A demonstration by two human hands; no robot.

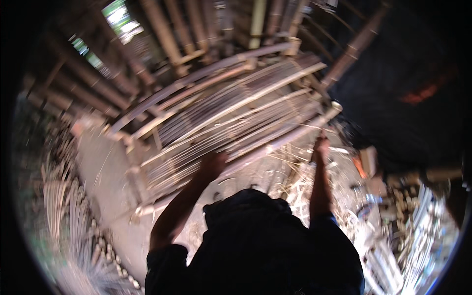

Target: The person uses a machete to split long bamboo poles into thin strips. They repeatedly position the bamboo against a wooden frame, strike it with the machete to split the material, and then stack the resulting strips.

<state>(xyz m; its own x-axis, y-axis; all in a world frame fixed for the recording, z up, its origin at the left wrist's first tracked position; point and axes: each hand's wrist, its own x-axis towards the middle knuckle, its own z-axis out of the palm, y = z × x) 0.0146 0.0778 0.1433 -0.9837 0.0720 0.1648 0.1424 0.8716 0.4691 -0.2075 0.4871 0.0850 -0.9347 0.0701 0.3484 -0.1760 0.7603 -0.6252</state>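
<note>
A low bench of bamboo poles and slats [255, 105] stands slanted in front of me, its front rail a thick round bamboo pole [295, 136]. My left hand [214, 163] is closed at the bench's front side, over the slats near that rail. Blur hides what its fingers grip. Off the right end of the rail, my right hand [321, 146] is closed too. Something dark and narrow shows beside its fingers, too smeared to name. Thin pale strips run along the slats between the hands.
Bamboo shavings [295, 184] litter the floor by my feet. Bundles of split bamboo [56, 201] lie at the left. Upright bamboo poles [164, 34] line the back. A dark sheet [393, 113] hangs at the right, above piled sticks and scraps [418, 231].
</note>
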